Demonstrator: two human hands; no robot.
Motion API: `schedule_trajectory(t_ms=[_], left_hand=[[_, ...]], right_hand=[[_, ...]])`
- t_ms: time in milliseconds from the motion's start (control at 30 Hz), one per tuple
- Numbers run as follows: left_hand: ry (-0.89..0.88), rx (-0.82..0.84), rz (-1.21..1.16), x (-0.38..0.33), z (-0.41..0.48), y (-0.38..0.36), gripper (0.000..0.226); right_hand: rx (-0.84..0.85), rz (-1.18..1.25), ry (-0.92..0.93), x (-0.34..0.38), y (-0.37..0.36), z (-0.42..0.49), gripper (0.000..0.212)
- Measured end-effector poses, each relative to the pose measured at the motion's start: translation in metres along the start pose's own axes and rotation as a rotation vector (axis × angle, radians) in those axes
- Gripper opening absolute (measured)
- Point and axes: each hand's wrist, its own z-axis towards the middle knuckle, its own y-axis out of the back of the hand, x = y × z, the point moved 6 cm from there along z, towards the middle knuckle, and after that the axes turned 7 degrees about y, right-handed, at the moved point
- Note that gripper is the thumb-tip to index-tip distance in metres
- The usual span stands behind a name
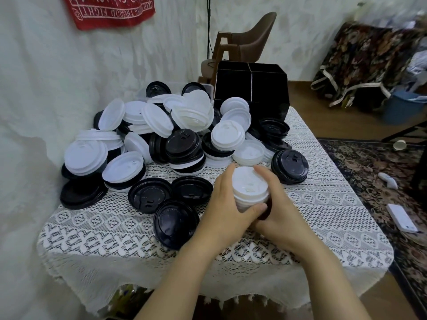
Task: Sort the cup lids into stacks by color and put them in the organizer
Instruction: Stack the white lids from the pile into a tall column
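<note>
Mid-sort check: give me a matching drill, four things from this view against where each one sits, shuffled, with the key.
Things
1. white lid stack
2. organizer
3. phone
4. red cloth

Places
A. on the floor, right of the table
B. hanging on the wall
C. held between the left hand and right hand
D. at the table's far end

Pairs: 1-C, 2-D, 3-A, 4-B
</note>
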Motion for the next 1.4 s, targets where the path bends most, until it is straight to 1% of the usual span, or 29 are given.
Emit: schedule_trajectory(t_ms=[100,167,233,367,400,467,500,567,633,733,833,933,1000,1033,1067,1100,1133,1200,1267,1300,1333,1367,1400], left_hand=[[0.016,-0.046,-0.030,0.006,0.003,0.008,0.091],[0.015,-0.072,-0.039,0.010,0.006,0.015,0.086],[0.010,-0.093,-0.056,0.015,0.009,0.021,0.082],[0.021,-0.106,-0.125,0.023,0.012,0.031,0.081],[0.020,-0.105,-0.133,0.024,0.012,0.032,0.081],[0.008,-0.110,-0.139,0.025,0.012,0.033,0.077],[0.005,-0.117,-0.137,0.025,0.012,0.033,0.075],[0.004,-0.136,-0.126,0.026,0.012,0.035,0.072],[0.003,-0.154,-0.120,0.028,0.012,0.037,0.070],[-0.003,-0.137,-0.114,0.029,0.012,0.038,0.069],[-0.014,-0.130,-0.108,0.030,0.012,0.038,0.070],[-0.001,-0.127,-0.108,0.031,0.012,0.038,0.071],[0.003,-0.131,-0.110,0.031,0.012,0.038,0.076],[0.003,-0.133,-0.108,0.031,0.012,0.038,0.079],[0.003,-0.137,-0.105,0.031,0.012,0.038,0.082],[0.002,-0.140,-0.101,0.031,0.012,0.039,0.084],[-0.001,-0.142,-0.100,0.030,0.011,0.039,0.085],[-0.002,-0.144,-0.101,0.030,0.012,0.038,0.085],[0.010,-0.141,-0.105,0.031,0.012,0.038,0.088],[0.013,-0.139,-0.107,0.030,0.012,0.038,0.089],[0.015,-0.138,-0.108,0.030,0.012,0.038,0.089],[0.014,-0.136,-0.110,0.030,0.012,0.038,0.088],[0.014,-0.134,-0.112,0.029,0.012,0.038,0.087]], right_hand=[[0.058,0.024,-0.015,-0.003,-0.002,0.001,0.097],[0.046,0.034,-0.010,-0.006,-0.001,0.002,0.091],[-0.010,0.015,-0.007,-0.007,0.003,0.004,0.079],[-0.218,-0.044,-0.015,-0.002,0.016,0.012,0.050],[-0.249,-0.103,-0.007,-0.001,0.020,0.018,0.045],[-0.271,-0.308,0.040,0.003,0.025,0.037,0.038],[-0.275,-0.449,0.102,0.007,0.025,0.049,0.035],[-0.225,-0.805,0.232,0.008,0.018,0.073,0.027],[-0.165,-1.113,0.216,-0.002,0.012,0.092,0.020],[-0.106,-1.308,0.181,-0.009,0.007,0.106,0.009],[-0.127,-1.354,0.195,-0.006,0.008,0.108,0.016],[-0.117,-1.243,0.258,0.000,0.012,0.098,0.016],[-0.111,-1.118,0.238,0.008,0.019,0.086,0.006],[-0.090,-1.016,0.175,0.010,0.023,0.079,0.009],[-0.093,-0.876,0.117,0.015,0.027,0.069,0.011],[-0.146,-0.700,0.068,0.020,0.032,0.059,0.010],[-0.231,-0.517,0.028,0.024,0.036,0.049,0.008],[-0.419,-0.138,-0.078,0.022,0.043,0.029,0.011],[-0.549,0.256,-0.266,0.005,0.041,0.016,0.014],[-0.566,0.397,-0.351,-0.004,0.037,0.011,0.016],[-0.557,0.463,-0.408,-0.009,0.033,0.008,0.019],[-0.542,0.453,-0.440,-0.014,0.031,0.005,0.026],[-0.529,0.332,-0.450,-0.016,0.033,0.001,0.036]])
